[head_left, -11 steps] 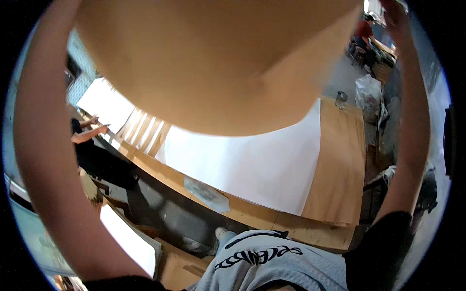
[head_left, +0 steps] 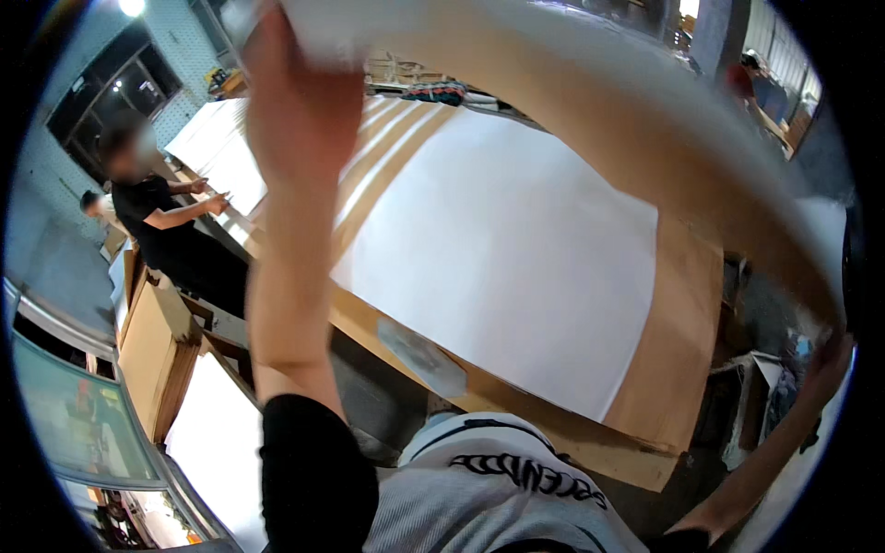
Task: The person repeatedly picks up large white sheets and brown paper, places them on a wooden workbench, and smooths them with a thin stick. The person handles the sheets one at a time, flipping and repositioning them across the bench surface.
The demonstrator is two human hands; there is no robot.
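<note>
A large, thin brown sheet (head_left: 636, 120) arches through the air across the top and right of the view. It is blurred by motion, and a pale, whitish strip shows along its upper side. My left hand (head_left: 304, 101), raised at the upper left, is closed on one end of it. Far out at the right, my right hand (head_left: 830, 364) grips the other end low down; its fingers are partly lost near the picture's rim. Below the raised sheet, a white sheet (head_left: 507, 249) lies flat on brown sheets (head_left: 673, 359) on the worktable.
A clear plastic piece (head_left: 424, 355) lies at the table's near edge. Along the far left of the table stands a person in black (head_left: 175, 221), hands at other white sheets (head_left: 221, 147). Stacked boards (head_left: 161, 355) stand at my left. Another person (head_left: 747, 83) is at the far right.
The brown sheet has swung from overhead toward the right, uncovering more of the white sheet. My left hand has come inward; my right hand has dropped low at the right. My view has shifted left.
</note>
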